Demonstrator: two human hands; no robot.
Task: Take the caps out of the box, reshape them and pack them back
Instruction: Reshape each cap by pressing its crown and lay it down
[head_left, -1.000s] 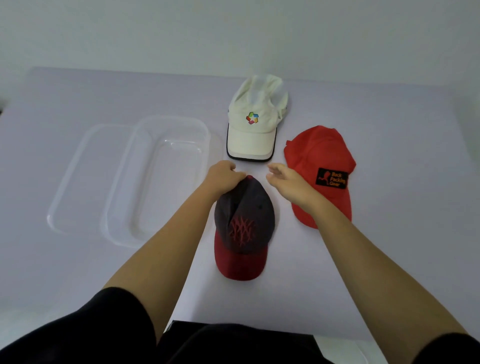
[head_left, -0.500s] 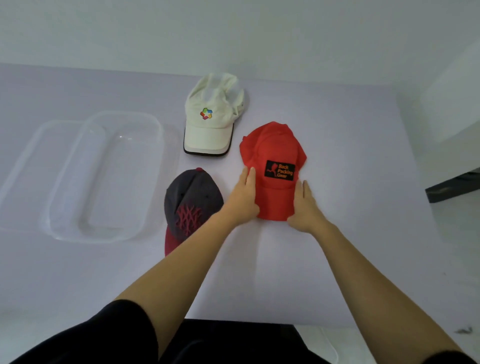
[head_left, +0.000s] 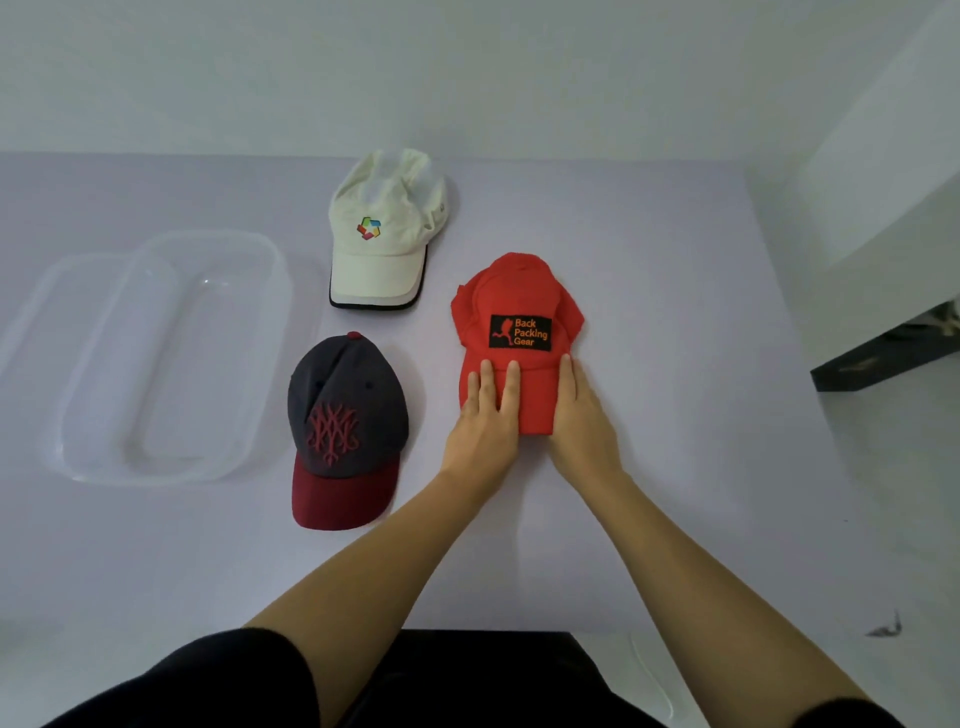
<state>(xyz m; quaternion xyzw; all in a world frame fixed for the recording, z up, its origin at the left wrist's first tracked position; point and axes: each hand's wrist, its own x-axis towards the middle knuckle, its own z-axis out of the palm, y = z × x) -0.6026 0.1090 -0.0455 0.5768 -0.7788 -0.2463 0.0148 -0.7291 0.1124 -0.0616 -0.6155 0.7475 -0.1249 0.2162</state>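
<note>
the red cap (head_left: 519, 291) lies flat on the table (head_left: 701, 441), right of centre, crown away from the person and brim toward them, its black patch reading "back packing gear" facing up. the left hand (head_left: 483, 426) rests on the left half of the brim with fingers straight and flat, gripping nothing. the right hand (head_left: 582, 421) lies along the brim's right edge, fingers also straight and pressed against it, not curled round it. the brim shows between the 2 hands.

a strip of bare table runs between this cap and the table's right edge, and more bare surface lies between the hands and the near edge. just left sits the dark cap (head_left: 345, 415) with a maroon brim, apart from the red one by a narrow gap. behind that gap lies the white cap (head_left: 387, 228), touching neither. further left stands the clear box (head_left: 171, 358), open and holding nothing, with a clear lid (head_left: 41, 312) overlapping its left side. beyond the right edge a dark ledge (head_left: 883, 358) shows.
</note>
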